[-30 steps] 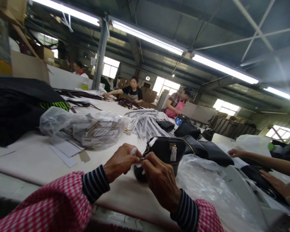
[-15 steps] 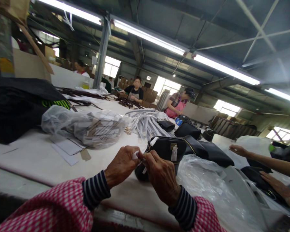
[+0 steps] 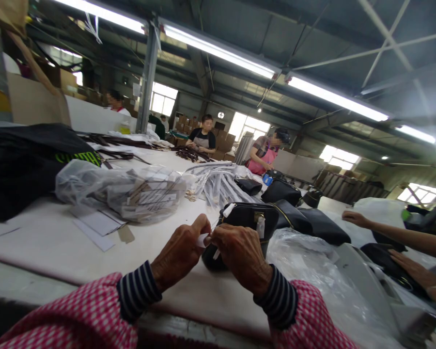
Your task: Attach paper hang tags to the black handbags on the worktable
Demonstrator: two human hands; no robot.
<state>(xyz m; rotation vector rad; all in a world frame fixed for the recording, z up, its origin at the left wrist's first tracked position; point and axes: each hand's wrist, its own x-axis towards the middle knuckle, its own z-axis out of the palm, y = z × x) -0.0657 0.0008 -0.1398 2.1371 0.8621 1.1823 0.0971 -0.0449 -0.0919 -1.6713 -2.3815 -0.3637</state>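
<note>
My left hand (image 3: 183, 247) pinches a small piece of white paper (image 3: 202, 240) at the middle of the view. Fingertips of my right hand (image 3: 240, 252) are pressed together at the paper's right side; they partly hide it. Just behind my right hand a black bag (image 3: 245, 216) stands on the white table (image 3: 131, 247). A white wrapping covers part of its top left edge, and a wrapped tag (image 3: 260, 227) hangs from its gold clasp.
Clear plastic bags (image 3: 305, 261) lie to the right, beside a grey machine (image 3: 366, 286). A co-worker's hands rest near a black bag (image 3: 381, 257) at far right. Left are a plastic bag of cards (image 3: 145, 194), loose cards (image 3: 96, 225) and black cloth (image 3: 22, 165).
My left hand has shifted slightly left and down, its thumb and index finger now higher over the white paper. My right hand has turned a little, still at the paper.
</note>
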